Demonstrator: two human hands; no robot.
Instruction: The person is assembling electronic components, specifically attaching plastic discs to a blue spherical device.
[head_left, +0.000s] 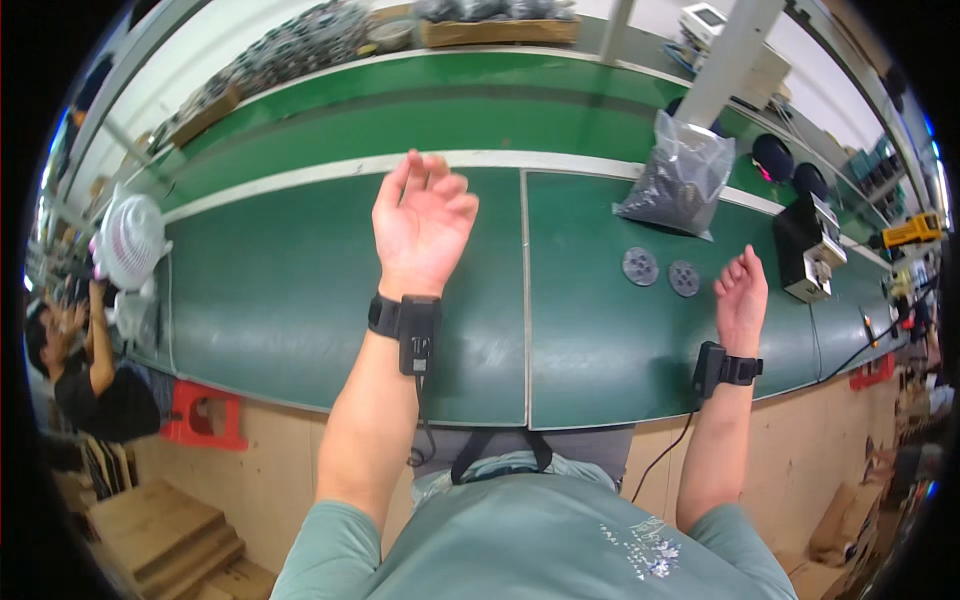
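My left hand (424, 225) is raised over the green table, palm turned up, with loosely bent fingers and nothing in it. Over on the right, my right hand (741, 290) is half curled, its fingers loose, and no object shows in it. Just left of that hand lie two round dark grey discs with holes, one disc (640, 266) a little farther left and the other disc (684, 279) closer to the hand. Behind them stands a clear plastic bag (683, 180) filled with dark parts. Both wrists wear black strapped devices with cables.
A black and silver metal fixture (808, 248) stands right of my right hand. A yellow tool (911, 231) is at the far right. The green conveyor belt (480, 120) runs behind the table. A white fan (131, 242) and another person (100, 385) are at the left.
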